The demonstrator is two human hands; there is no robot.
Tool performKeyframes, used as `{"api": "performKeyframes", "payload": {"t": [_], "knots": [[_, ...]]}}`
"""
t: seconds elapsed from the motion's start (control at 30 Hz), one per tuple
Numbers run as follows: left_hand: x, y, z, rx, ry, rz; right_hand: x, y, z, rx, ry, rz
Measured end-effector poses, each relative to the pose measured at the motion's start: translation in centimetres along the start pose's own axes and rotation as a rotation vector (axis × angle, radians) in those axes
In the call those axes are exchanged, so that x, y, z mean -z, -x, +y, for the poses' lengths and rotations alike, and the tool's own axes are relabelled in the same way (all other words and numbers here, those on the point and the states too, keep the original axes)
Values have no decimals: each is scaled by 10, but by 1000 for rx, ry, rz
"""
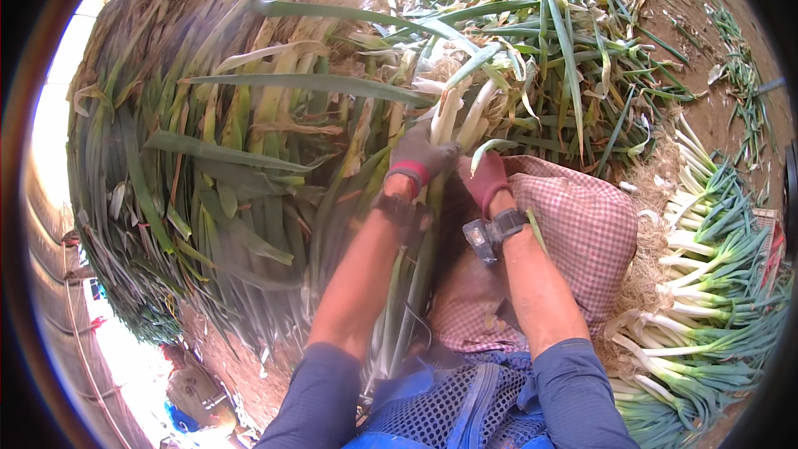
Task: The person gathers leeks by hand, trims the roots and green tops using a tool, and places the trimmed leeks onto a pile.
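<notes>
In front of my lap, my left hand (422, 156), in a dark glove with a pink cuff, is closed around a green onion (446, 115), its white end pointing away from me. A second pale stalk (477, 113) slants just to the right of it. My right hand (484, 179), in a reddish glove, is closed close beside the left. A curled green onion leaf (492, 148) shows at its fingers, and a green strip (536, 230) appears below by the wrist. The fingertips are partly hidden.
A big heap of untrimmed green onions (224, 141) rises at left. Stripped leaves (573, 58) pile up ahead. Cleaned green onions (698, 270) lie in a row at right on soil. A checked cloth (573, 233) covers my lap. Another person (198, 391) is at lower left.
</notes>
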State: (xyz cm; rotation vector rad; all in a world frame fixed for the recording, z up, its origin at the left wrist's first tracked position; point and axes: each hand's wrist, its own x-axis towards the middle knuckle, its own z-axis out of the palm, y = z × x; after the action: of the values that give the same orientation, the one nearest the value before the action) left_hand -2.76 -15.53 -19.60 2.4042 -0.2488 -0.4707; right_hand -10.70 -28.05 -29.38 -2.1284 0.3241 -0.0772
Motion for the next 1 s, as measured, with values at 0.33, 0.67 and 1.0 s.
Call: {"api": "performKeyframes", "payload": {"t": [0.33,0.67,1.0], "knots": [[5,-3,27,-6,161,-8,8,-6,15,186,449,-124],[10,-24,33,97,-219,-215,-22,9,34,-35,106,-184],[-15,-11,-17,-24,114,-171,-25,9,29,186,378,69]]}}
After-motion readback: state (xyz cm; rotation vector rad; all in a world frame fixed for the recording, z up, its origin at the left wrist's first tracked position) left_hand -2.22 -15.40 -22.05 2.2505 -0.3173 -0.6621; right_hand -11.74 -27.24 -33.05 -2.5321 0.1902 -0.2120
